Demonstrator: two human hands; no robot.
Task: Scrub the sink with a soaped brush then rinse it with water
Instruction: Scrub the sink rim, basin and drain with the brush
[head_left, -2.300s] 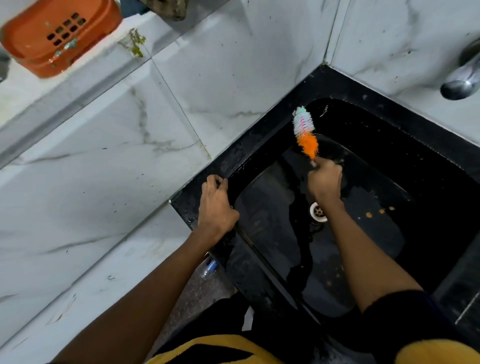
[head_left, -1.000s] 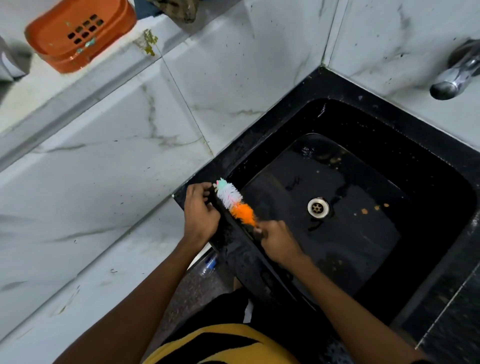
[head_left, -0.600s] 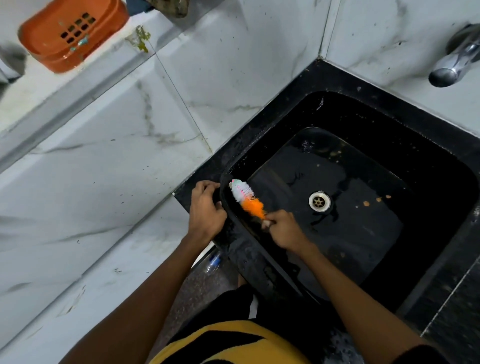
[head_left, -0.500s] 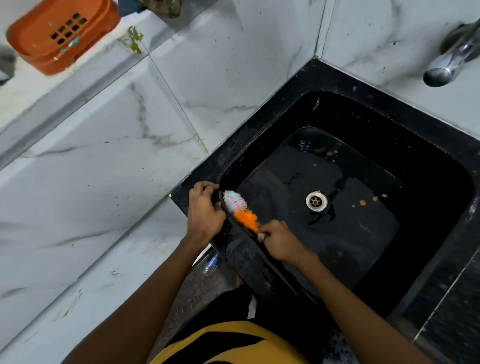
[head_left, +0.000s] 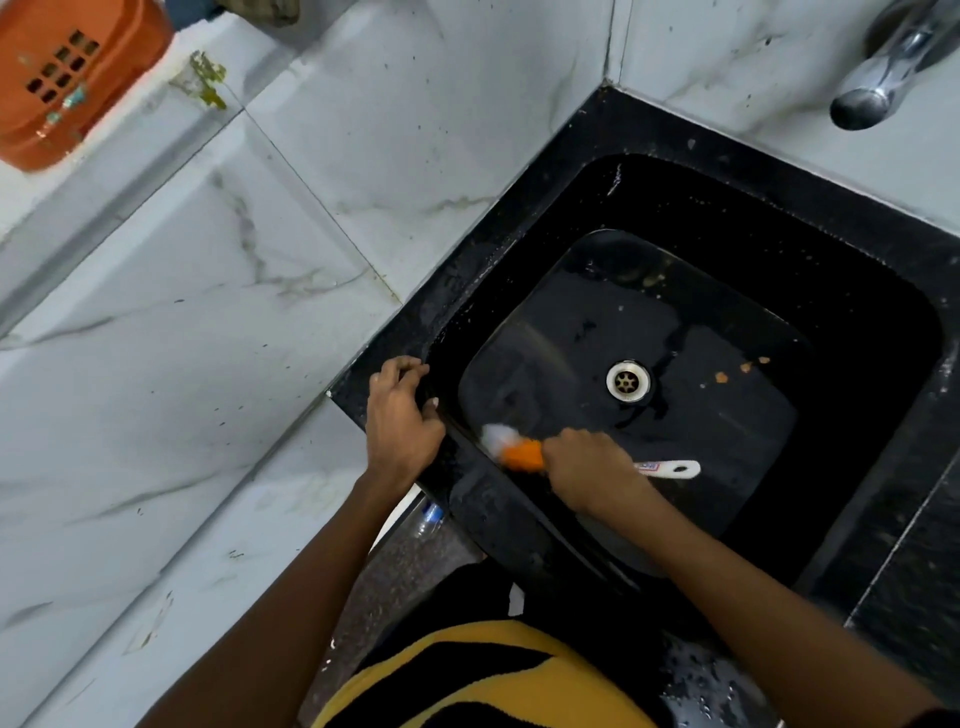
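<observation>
A black square sink fills the right half of the view, wet, with a metal drain in its floor and small orange specks to the drain's right. My right hand grips a brush with white and orange bristles; the bristles press on the sink's near-left inner wall and the white handle end sticks out to the right of my fist. My left hand rests on the sink's left corner rim, fingers curled over the edge.
A chrome tap spout hangs over the sink's far right, with no water visible from it. White marbled tiles cover the walls. An orange plastic soap holder sits on a ledge at top left. A plastic bottle lies on the floor below the sink.
The brush has slid along the sink's near-left wall toward me and turned, so its bristles point left and the handle shows to the right. My left hand stays on the corner rim.
</observation>
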